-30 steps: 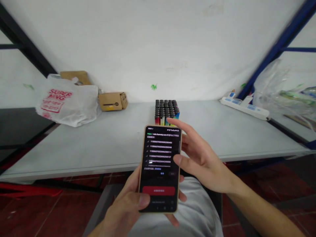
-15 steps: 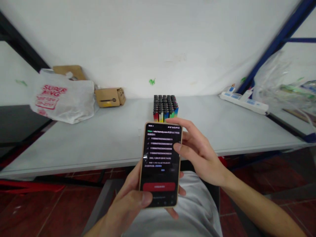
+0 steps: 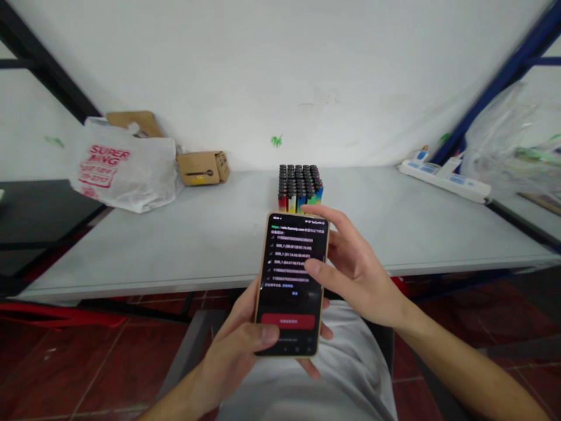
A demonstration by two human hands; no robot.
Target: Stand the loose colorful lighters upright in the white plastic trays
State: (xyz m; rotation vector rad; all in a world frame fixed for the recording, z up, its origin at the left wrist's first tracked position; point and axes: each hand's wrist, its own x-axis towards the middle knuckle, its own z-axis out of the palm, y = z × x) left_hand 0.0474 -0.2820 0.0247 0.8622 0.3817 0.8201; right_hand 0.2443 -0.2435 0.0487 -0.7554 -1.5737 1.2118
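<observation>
A smartphone [image 3: 291, 304] in a tan-edged case is held upright above my lap, its dark screen lit with a list of text lines and a red button. My left hand [image 3: 234, 348] grips it from the lower left, thumb over the front and fingertips showing past the right edge. At the upper right, my right hand [image 3: 355, 269] has its index finger along the top edge and its thumb over the list; its other fingers are partly hidden behind the phone. Just beyond stands a block of upright lighters [image 3: 300, 184] with black tops and coloured bodies, their near bottoms covered by the phone.
On the grey table [image 3: 210, 234] at left are a white plastic bag [image 3: 127, 169] with red print and a small cardboard box [image 3: 204, 168]. A white power strip [image 3: 445, 180] lies at back right, near a clear plastic bag [image 3: 504, 140]. Behind rises a white wall.
The list on the screen shows different lines, having scrolled. My right thumb is slightly lower along the list. The whole view has shifted slightly, with the table things appearing farther right.
</observation>
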